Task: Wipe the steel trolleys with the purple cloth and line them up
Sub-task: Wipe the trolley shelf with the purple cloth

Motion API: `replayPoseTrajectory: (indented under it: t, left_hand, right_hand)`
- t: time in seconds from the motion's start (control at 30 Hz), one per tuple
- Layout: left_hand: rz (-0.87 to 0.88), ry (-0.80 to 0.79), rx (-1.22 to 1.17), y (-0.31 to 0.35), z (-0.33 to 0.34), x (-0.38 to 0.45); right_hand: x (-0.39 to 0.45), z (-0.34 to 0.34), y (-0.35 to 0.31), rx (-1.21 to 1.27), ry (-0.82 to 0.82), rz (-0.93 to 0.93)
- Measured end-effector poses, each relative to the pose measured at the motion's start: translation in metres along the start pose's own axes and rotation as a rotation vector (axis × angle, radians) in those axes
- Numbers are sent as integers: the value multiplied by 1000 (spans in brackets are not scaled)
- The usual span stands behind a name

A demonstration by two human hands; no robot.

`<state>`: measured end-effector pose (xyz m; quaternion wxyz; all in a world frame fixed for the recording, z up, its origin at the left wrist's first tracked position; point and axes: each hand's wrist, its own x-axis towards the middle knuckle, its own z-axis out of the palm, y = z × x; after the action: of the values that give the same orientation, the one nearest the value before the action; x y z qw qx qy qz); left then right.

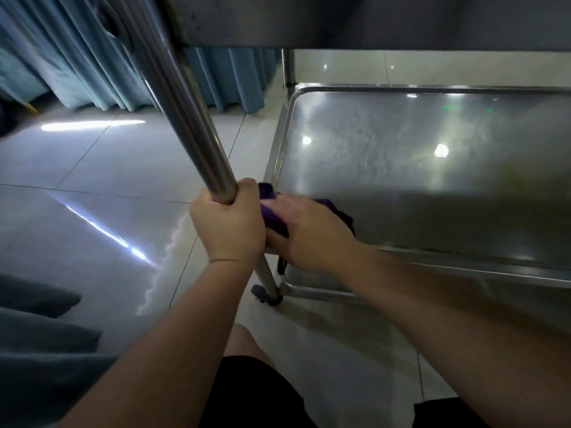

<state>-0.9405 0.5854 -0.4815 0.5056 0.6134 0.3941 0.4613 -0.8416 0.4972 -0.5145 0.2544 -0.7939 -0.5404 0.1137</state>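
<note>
Pale glossy floor tiles and blue curtains behind; we see our left hand wrapped round the steel trolley's upright post, our right hand flat, pressing the purple cloth under its fingers at the lower shelf corner.

Left hand in a grip around the trolley post, right hand pressing purple cloth onto lower shelf.
</note>
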Motion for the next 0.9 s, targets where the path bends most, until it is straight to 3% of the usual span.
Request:
replayPoseTrajectory:
  t: [0.23,0.47,0.77,0.9]
  left_hand:
    - [-44,-35,-21,3,-2,0]
    - [-53,-33,-57,4,0,1]
    - [-75,14,-38,4,0,6]
    - [-74,12,-60,2,0,6]
  right_hand:
    - [-51,-26,17,-120,-14,-81]
    - [-131,-74,89,-288,145,154]
    - [-29,-4,-17,-103,106,58]
    - [-31,-4,-16,-105,135,2]
